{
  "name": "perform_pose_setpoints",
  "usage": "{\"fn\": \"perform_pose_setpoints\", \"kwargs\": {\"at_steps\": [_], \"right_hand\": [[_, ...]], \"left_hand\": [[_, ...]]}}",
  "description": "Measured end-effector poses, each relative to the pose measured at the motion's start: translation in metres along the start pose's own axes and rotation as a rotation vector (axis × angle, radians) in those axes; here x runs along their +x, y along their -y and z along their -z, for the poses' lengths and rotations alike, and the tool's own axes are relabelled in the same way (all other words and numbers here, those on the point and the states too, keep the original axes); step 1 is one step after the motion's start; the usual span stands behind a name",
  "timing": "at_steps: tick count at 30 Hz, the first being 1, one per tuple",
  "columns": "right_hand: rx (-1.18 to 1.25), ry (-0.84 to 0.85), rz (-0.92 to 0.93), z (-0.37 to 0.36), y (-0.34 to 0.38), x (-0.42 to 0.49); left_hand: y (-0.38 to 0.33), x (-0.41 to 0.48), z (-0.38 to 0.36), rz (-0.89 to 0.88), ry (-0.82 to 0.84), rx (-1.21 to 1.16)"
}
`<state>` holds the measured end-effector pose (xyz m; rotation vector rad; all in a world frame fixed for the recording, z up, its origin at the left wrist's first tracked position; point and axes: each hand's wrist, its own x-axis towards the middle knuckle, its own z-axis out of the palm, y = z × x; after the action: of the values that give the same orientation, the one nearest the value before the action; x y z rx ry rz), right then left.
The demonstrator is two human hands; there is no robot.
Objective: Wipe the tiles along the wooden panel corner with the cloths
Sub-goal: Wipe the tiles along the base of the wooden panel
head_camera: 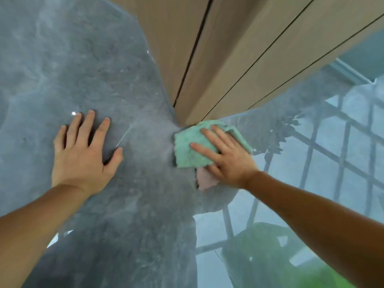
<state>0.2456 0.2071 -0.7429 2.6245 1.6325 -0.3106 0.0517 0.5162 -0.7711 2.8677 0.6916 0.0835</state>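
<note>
A green cloth [190, 146] lies flat on the glossy grey tile floor [99, 75], touching the foot of the wooden panel corner [187, 113]. A pink cloth [204, 179] peeks out from under it, near my wrist. My right hand [226, 154] presses down on both cloths with fingers spread, pointing up and left toward the corner. My left hand [83, 150] rests flat on the bare tile to the left, fingers apart, holding nothing.
The beige wooden panels [239, 48] with dark vertical seams rise from the corner toward the top right. The shiny tile on the right reflects a window grid [342, 152] and green foliage [259, 256]. A thin light scratch [122, 136] marks the tile beside my left hand.
</note>
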Motion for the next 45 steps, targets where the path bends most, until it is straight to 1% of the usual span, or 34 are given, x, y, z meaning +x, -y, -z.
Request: {"fn": "perform_pose_setpoints", "kwargs": {"at_steps": [1, 2, 4, 5, 6, 7, 8, 10, 12, 14, 15, 17, 18, 19, 20, 21, 23, 25, 26, 29, 31, 32, 33, 34, 35, 36, 37, 38, 39, 40, 42, 43, 44, 45], "right_hand": [[-0.001, -0.028, -0.206, 0.001, -0.036, -0.012], [0.033, -0.04, -0.466, 0.004, -0.072, -0.022], [0.206, -0.012, -0.977, 0.014, -0.124, -0.03], [0.291, 0.009, -1.135, 0.019, -0.131, -0.023], [0.311, 0.047, -1.203, 0.022, -0.123, -0.011], [0.276, 0.067, -1.199, 0.021, -0.102, 0.002], [0.233, 0.053, -1.13, 0.019, -0.069, 0.016], [0.285, -0.005, -0.932, 0.009, 0.02, 0.037], [0.381, 0.026, -0.62, 0.006, 0.111, 0.042], [0.354, 0.068, -0.261, 0.004, 0.167, 0.042], [0.283, 0.068, -0.113, 0.003, 0.176, 0.043], [0.215, 0.02, 0.081, 0.003, 0.157, 0.046], [0.182, -0.004, 0.144, 0.003, 0.137, 0.043], [0.145, -0.013, 0.163, 0.001, 0.112, 0.038], [0.101, -0.019, 0.124, -0.002, 0.082, 0.03], [0.052, -0.028, 0.029, -0.005, 0.051, 0.02], [0.01, -0.021, -0.258, -0.007, -0.004, -0.003], [0.086, -0.027, -0.591, -0.005, -0.042, -0.024], [0.136, -0.009, -0.727, -0.001, -0.054, -0.029], [0.277, 0.012, -0.991, 0.012, -0.052, -0.016], [0.32, 0.032, -1.122, 0.02, -0.009, 0.009], [0.324, 0.063, -1.118, 0.023, 0.021, 0.021], [0.331, 0.086, -1.028, 0.025, 0.055, 0.03], [0.362, 0.107, -0.859, 0.025, 0.089, 0.035], [0.418, 0.134, -0.634, 0.026, 0.12, 0.037], [0.487, 0.175, -0.402, 0.03, 0.142, 0.037], [0.567, 0.207, -0.214, 0.034, 0.154, 0.036], [0.655, 0.205, -0.105, 0.039, 0.157, 0.033], [0.725, 0.141, -0.088, 0.043, 0.153, 0.028], [0.751, 0.032, -0.151, 0.044, 0.145, 0.022], [0.625, -0.163, -0.401, 0.044, 0.119, 0.006], [0.558, -0.196, -0.511, 0.044, 0.103, -0.002], [0.534, -0.187, -0.575, 0.045, 0.089, -0.008], [0.564, -0.158, -0.602, 0.044, 0.079, -0.012]], "left_hand": [[0.0, 0.0, -0.001, 0.007, 0.0, -0.002], [0.0, -0.001, -0.002, 0.01, -0.003, 0.0], [-0.001, -0.001, -0.001, 0.011, 0.005, 0.003], [-0.002, 0.0, -0.001, 0.014, 0.009, 0.003], [-0.002, -0.001, 0.0, 0.015, 0.011, 0.01], [-0.003, -0.002, 0.0, 0.013, 0.01, 0.019], [-0.003, -0.002, 0.001, 0.014, 0.007, 0.024], [-0.006, -0.002, 0.004, 0.02, -0.003, 0.02], [-0.008, -0.001, 0.005, 0.025, 0.006, 0.022], [-0.008, -0.001, 0.006, 0.028, 0.033, 0.026], [-0.007, -0.001, 0.006, 0.021, 0.046, 0.029], [-0.004, -0.001, 0.006, 0.008, 0.062, 0.03], [-0.003, -0.001, 0.005, 0.007, 0.059, 0.024], [-0.003, -0.001, 0.004, 0.011, 0.049, 0.018], [-0.004, -0.001, 0.003, 0.019, 0.039, 0.012], [-0.005, -0.001, 0.003, 0.025, 0.033, 0.008], [-0.006, -0.001, 0.002, 0.028, 0.034, 0.001], [-0.005, -0.001, 0.003, 0.025, 0.041, -0.001], [-0.004, -0.001, 0.002, 0.025, 0.047, 0.0], [-0.001, -0.001, 0.0, 0.028, 0.06, 0.013], [-0.001, -0.001, 0.002, 0.032, 0.079, 0.019], [-0.003, -0.002, 0.004, 0.039, 0.087, 0.015], [-0.007, -0.002, 0.006, 0.049, 0.092, 0.008], [-0.013, -0.002, 0.008, 0.073, 0.093, -0.009], [-0.022, -0.001, 0.01, 0.121, 0.095, -0.041], [-0.033, -0.001, 0.012, 0.184, 0.105, -0.08], [-0.046, 0.0, 0.014, 0.248, 0.124, -0.12], [-0.057, 0.0, 0.017, 0.301, 0.143, -0.158], [-0.066, -0.002, 0.02, 0.348, 0.145, -0.204], [-0.072, -0.005, 0.022, 0.384, 0.141, -0.255], [-0.081, -0.013, 0.03, 0.391, 0.159, -0.352], [-0.085, -0.017, 0.033, 0.372, 0.183, -0.39], [-0.09, -0.019, 0.036, 0.366, 0.204, -0.443], [-0.094, -0.02, 0.04, 0.391, 0.241, -0.513]]}}
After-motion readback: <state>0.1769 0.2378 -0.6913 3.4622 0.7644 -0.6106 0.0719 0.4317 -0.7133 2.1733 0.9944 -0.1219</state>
